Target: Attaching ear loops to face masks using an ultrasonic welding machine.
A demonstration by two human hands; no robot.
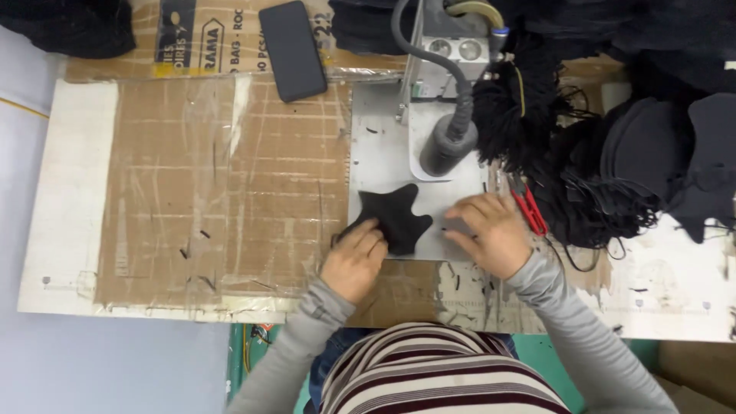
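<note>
Nearest the camera, a striped head covering [437, 376] is filling the bottom of the view, with grey sleeves [307, 337] reaching forward from either side of it. The left hand [354, 259] is resting palm down at the near edge of a metal plate [368, 153], its fingers [368, 236] lying loosely together and pressing flat on the left lobe of a black fabric piece [395, 218]; it is pinning the piece down, not clasping it. The right hand [491, 234] is lying just to the right of the fabric, its fingers spread and flat on the plate, their tips near the fabric's right edge; whether they are touching the fabric cannot be told. The fabric piece is sitting on the plate between the two hands, just in front of a dark cylindrical machine head [448, 146].

Just beside the right hand, red-handled snips [529, 208] are lying on the table. Past them, tangled black cords [590, 207] and stacked black fabric pieces [652, 146] are piling up on the right. To the left, taped cardboard [222, 184] is covering the table. Farther off, a grey hose [429, 54] is curving down into the machine head, and a black phone [292, 50] is lying face down at the cardboard's far edge.
</note>
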